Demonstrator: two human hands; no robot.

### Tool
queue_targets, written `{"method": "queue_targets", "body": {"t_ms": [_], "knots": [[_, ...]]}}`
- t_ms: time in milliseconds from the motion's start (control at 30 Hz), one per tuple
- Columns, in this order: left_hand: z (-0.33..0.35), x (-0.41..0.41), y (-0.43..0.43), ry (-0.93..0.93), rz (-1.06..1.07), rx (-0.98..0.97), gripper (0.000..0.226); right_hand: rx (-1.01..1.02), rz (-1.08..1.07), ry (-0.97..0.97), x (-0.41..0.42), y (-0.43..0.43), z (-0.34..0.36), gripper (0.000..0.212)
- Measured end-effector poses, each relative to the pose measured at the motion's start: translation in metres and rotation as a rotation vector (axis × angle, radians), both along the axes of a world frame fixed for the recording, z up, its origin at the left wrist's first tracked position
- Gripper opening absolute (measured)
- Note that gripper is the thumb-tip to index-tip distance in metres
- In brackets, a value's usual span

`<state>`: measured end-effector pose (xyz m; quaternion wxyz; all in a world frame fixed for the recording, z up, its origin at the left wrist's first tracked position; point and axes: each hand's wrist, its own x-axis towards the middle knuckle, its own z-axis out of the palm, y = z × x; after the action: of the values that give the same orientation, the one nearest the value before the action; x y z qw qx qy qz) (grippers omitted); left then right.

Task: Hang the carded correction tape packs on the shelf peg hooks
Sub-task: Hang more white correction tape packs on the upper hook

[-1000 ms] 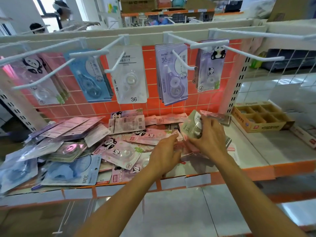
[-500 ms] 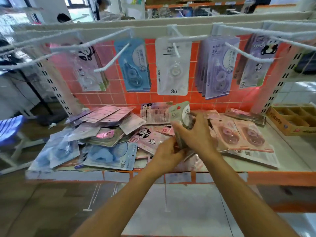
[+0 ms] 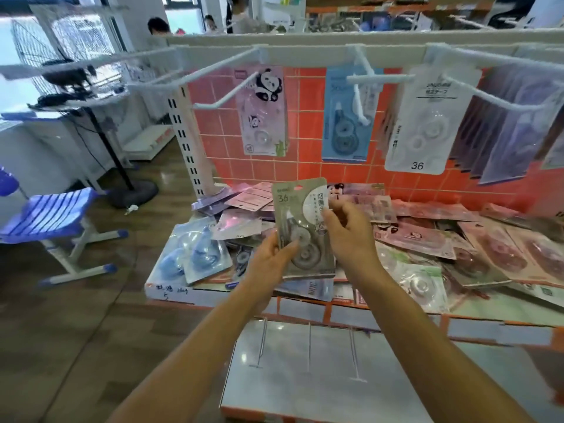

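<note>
A grey-green carded correction tape pack stands upright in front of me, held by both hands above the shelf. My left hand grips its lower left edge. My right hand pinches its right edge. Many loose packs in pink, blue and clear lie piled on the shelf. White peg hooks stick out from the top rail; a panda pack, a blue pack, a white "36" pack and purple packs hang there.
An orange tiled back panel sits behind the hooks. A blue slatted chair and a fan stand are on the wooden floor to the left. A lower shelf juts out below my arms. People stand far behind the rail.
Both hands have lifted the grey-green pack out of the pile and turned it upright. My view has swung to the left, bringing the chair and floor into sight.
</note>
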<state>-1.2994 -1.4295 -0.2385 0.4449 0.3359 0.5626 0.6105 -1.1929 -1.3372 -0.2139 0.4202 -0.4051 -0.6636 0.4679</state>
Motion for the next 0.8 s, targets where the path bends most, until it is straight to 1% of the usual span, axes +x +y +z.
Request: {"method": "queue_targets", "body": {"t_ms": [33,133,267,367,467,567,633,700,800], "knots": [[0.000,-0.009,-0.004,-0.001,0.017,0.008,0.015,-0.003,0.020,0.019,-0.008,-0.005,0.001,0.014],[0.001,-0.035,-0.014,0.044,0.074,0.049,0.012,0.016,0.062,0.074,-0.030,-0.019,0.004,0.015],[0.012,-0.061,-0.028,0.100,0.185,0.114,0.010,0.076,0.081,0.075,-0.059,-0.033,0.011,0.019],[0.019,-0.077,-0.041,0.136,0.274,0.171,0.010,0.066,0.130,0.149,-0.077,-0.047,0.024,0.018],[0.027,-0.091,-0.052,0.239,0.349,0.230,0.011,0.127,0.175,0.176,-0.093,-0.061,0.037,0.019],[0.038,-0.102,-0.062,0.291,0.441,0.323,0.019,0.204,0.222,0.219,-0.107,-0.074,0.056,0.020],[0.044,-0.111,-0.069,0.382,0.512,0.371,0.029,0.238,0.265,0.256,-0.114,-0.081,0.071,0.022],[0.050,-0.116,-0.074,0.431,0.587,0.402,0.028,0.257,0.312,0.292,-0.122,-0.089,0.084,0.023],[0.060,-0.121,-0.080,0.453,0.687,0.450,0.027,0.329,0.329,0.319,-0.135,-0.099,0.099,0.026]]}}
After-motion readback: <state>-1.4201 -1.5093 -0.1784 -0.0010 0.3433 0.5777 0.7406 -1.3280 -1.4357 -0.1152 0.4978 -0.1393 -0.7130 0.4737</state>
